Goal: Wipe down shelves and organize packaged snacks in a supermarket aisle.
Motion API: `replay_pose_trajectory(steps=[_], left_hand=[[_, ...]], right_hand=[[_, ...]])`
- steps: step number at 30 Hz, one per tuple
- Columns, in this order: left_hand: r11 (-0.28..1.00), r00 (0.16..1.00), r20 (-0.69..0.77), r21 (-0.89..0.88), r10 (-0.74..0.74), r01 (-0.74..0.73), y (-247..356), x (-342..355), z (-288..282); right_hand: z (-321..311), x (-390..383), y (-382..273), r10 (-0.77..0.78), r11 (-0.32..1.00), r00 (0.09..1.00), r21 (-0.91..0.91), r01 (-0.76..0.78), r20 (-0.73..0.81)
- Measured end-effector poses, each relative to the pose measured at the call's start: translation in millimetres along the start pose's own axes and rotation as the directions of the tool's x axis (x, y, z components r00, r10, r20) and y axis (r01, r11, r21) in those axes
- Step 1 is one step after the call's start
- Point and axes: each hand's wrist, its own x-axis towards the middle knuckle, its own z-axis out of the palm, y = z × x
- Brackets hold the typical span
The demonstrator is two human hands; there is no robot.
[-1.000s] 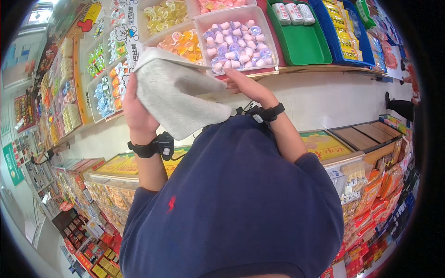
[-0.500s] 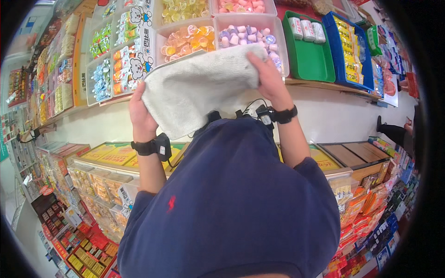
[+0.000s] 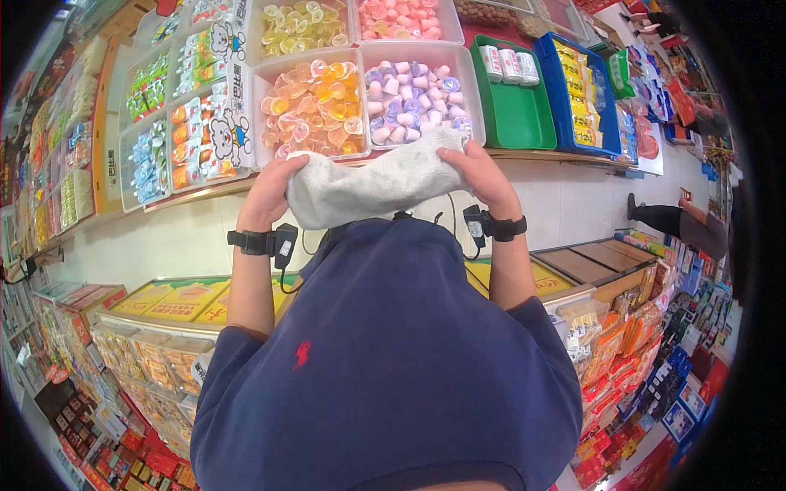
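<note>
Grey terry cloth (image 3: 372, 184) is stretched between my hands, left hand (image 3: 270, 190) and right hand (image 3: 479, 173) each gripping an end, keeping it taut along the shelf edge just below the clear tubs of orange jelly cups (image 3: 315, 106) and purple-and-pink ones (image 3: 417, 90).

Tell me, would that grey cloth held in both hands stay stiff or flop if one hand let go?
Probably flop: the grey cloth sags and creases between the left hand and right hand, so it looks soft. It seems light, since both hands hold it up by pinched ends. Its fuzzy, towel-like surface suggests it is unlikely to slip.
</note>
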Motion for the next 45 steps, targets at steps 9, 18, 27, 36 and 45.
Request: replay_pose_trajectory(steps=[9,18,27,36,45], left_hand=[[0.76,0.758,0.058,-0.017,0.649,-0.649,52,-36,16],[0.758,0.871,0.135,0.443,0.473,-0.48,51,6,29],[0.595,0.806,0.105,0.621,0.583,-0.511,86,34,45],[0.788,0.868,0.042,0.399,0.496,-0.469,122,76,28],[0.651,0.77,0.233,0.422,0.594,-0.631,139,31,40]], right_hand=[[-25,-51,-65,-0.487,0.857,0.857,-0.28,0.432,-0.169],[-38,-17,-62,-0.444,0.894,0.894,-0.03,0.446,0.061],[-70,25,-69,-0.576,0.792,0.807,-0.335,0.511,-0.129],[-61,81,-108,-0.627,0.762,0.773,-0.282,0.583,-0.097],[-34,-45,-167,-0.793,0.404,0.588,-0.585,0.703,0.16]])
